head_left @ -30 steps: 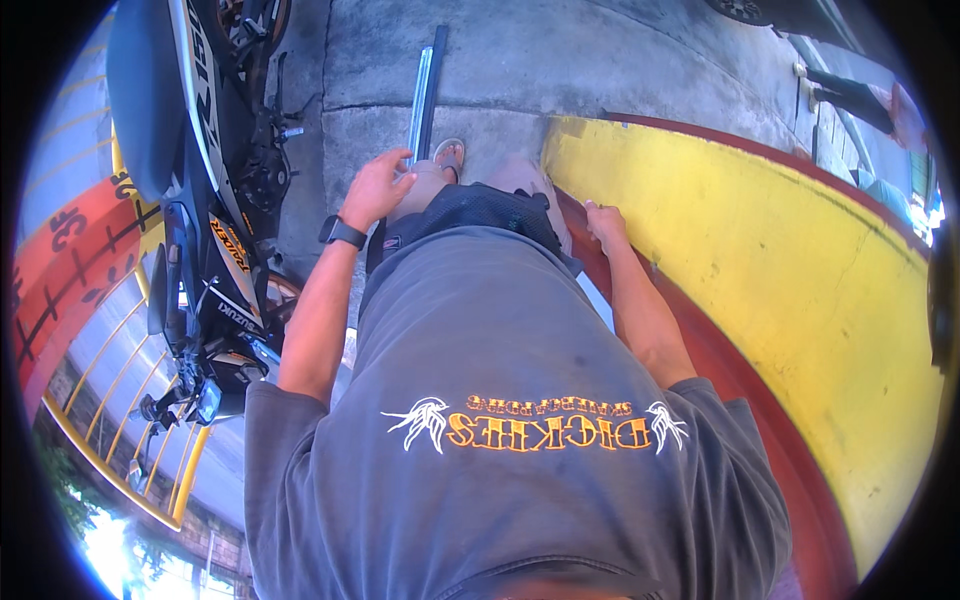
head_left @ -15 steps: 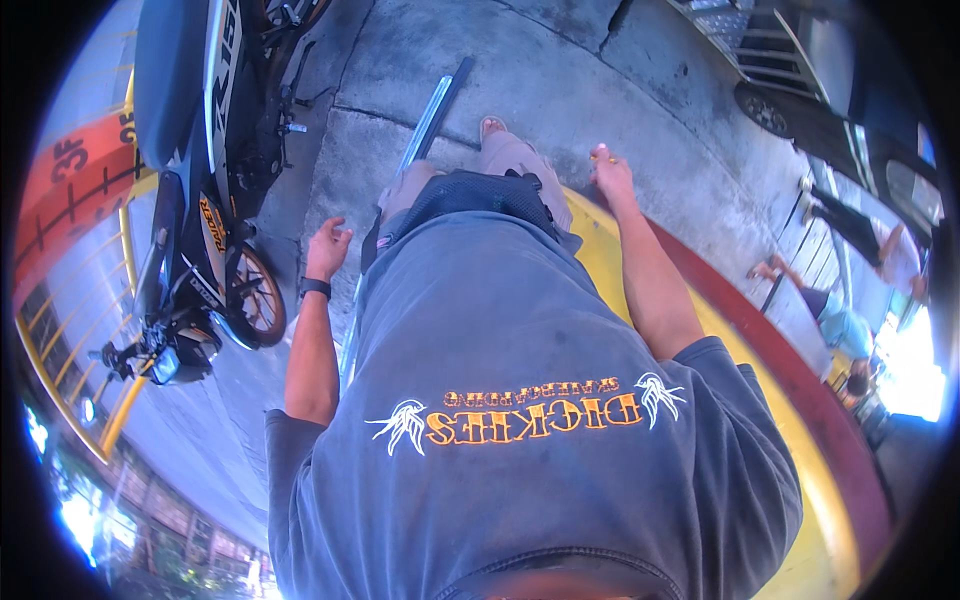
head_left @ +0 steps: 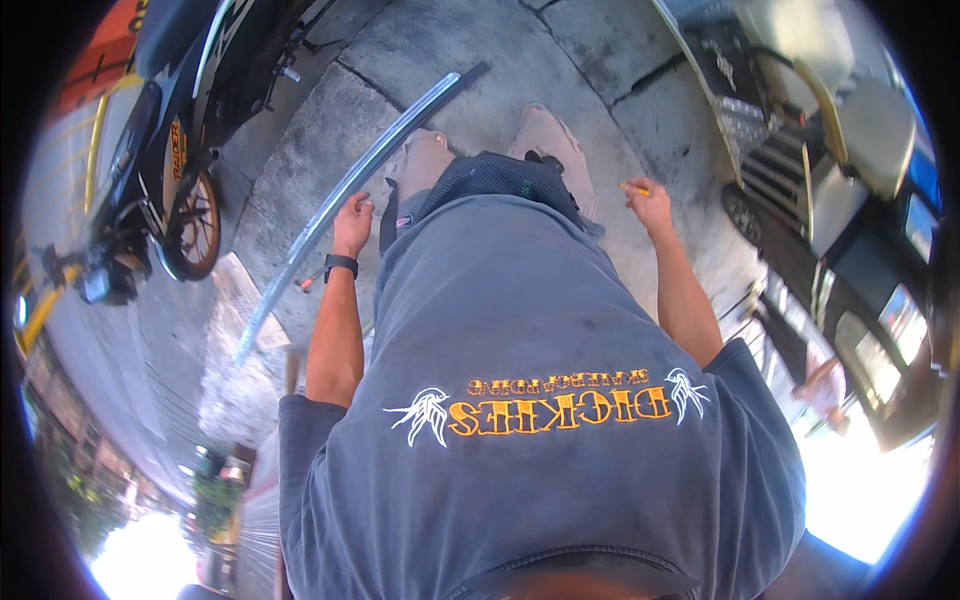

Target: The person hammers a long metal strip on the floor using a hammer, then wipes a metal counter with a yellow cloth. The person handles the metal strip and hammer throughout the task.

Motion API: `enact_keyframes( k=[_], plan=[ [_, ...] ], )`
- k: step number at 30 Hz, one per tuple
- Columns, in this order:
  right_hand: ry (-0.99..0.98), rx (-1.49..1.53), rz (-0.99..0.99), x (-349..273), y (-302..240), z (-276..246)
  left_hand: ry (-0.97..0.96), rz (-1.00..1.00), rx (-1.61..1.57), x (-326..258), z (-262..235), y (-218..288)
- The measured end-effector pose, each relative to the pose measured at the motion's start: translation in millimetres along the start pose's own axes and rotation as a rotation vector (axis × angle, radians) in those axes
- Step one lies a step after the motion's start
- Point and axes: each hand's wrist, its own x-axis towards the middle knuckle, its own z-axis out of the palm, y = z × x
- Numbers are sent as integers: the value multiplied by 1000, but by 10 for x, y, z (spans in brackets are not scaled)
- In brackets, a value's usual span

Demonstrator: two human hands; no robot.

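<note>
Half a second ago the left hand (head_left: 352,222) hung loose and apart from the long, thin, silvery metal strip (head_left: 345,195) on the grey concrete floor (head_left: 610,100); now its grip is curled around that strip about midway along its length, and the strip runs slantwise from beside the left foot up toward the top of the view and down past the wrist with its black watch (head_left: 340,266). The right hand (head_left: 650,203) has moved off the yellow curb, which has gone from view, and its grip pinches a small yellow pencil-like stick (head_left: 633,187) whose tip points to the person's left.

The black motorcycle with an orange-rimmed wheel (head_left: 185,215) has shifted to the upper left edge and stands well apart from the strip's lower end. To the right, a dark vehicle with a slatted metal grille (head_left: 790,185) now fills that edge, near the right hand. Between the two lies open cracked floor ahead of the feet in pale shoes (head_left: 545,135). A small red-handled object (head_left: 308,284) lies on the floor just beside the strip, near the watch.
</note>
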Motion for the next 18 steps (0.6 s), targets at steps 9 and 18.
enact_keyframes(
  k=[9,18],
  plan=[
    [-184,-83,-98,1681,124,-988,74,-284,-164,-720,1787,504],
    [-257,-163,-284,2624,-279,-1209,50,-376,-281,-608,2909,694]
  ],
)
